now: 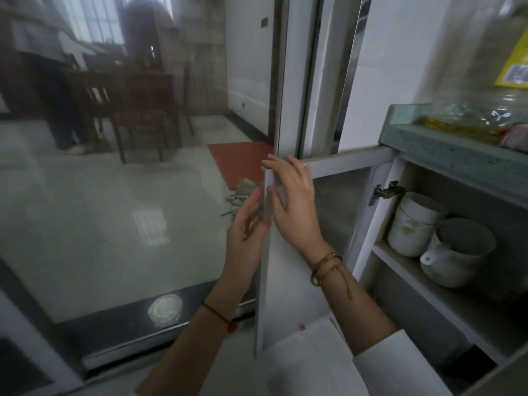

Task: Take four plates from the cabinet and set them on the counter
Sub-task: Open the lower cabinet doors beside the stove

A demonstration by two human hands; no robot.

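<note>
Both hands at the free edge of the open cabinet door (285,295), well left of the cabinet (380,252) interior. Right hand (294,201) on the door's inner face near the top corner, fingertips hooked over the edge, thumb alongside: a grip on the door. Left hand (245,232) against the outer side of the same edge, fingers nearly straight and only touching.

Door swung wide on its hinge (385,191). On the upper shelf (428,284), to the right of both hands and apart from them: stacked white bowls (414,224), beside them a larger bowl (457,252) with a white scoop inside. Plates not made out; cannot tell where in the cabinet. Counter (457,150) directly above the opening, oil bottle (471,81) standing on it. Gold bracelets (325,267) on right wrist, red cord (217,312) on left. Glass door (114,195) at left.
</note>
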